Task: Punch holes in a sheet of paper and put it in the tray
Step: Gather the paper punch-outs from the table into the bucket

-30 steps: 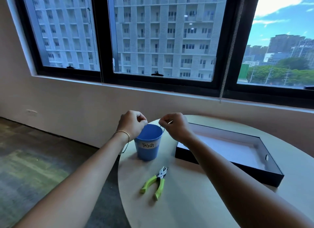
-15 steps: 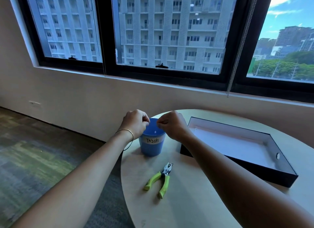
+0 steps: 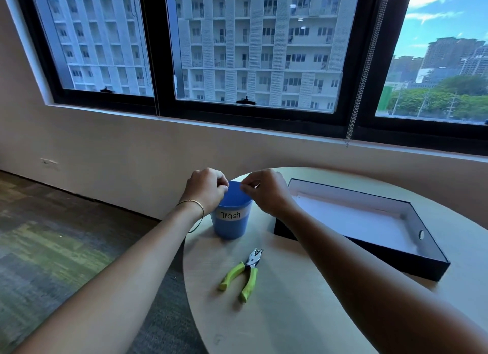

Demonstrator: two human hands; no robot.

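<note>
Left hand (image 3: 204, 188) and right hand (image 3: 265, 191) have closed in above the blue cup (image 3: 231, 221), fingertips now nearly meeting.

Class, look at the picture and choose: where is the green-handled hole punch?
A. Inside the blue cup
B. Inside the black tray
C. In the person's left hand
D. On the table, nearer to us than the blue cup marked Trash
D: the hole punch lies flat on the table, on the near side of the blue cup, while the left hand and the right hand are up at the cup's rim.
</note>
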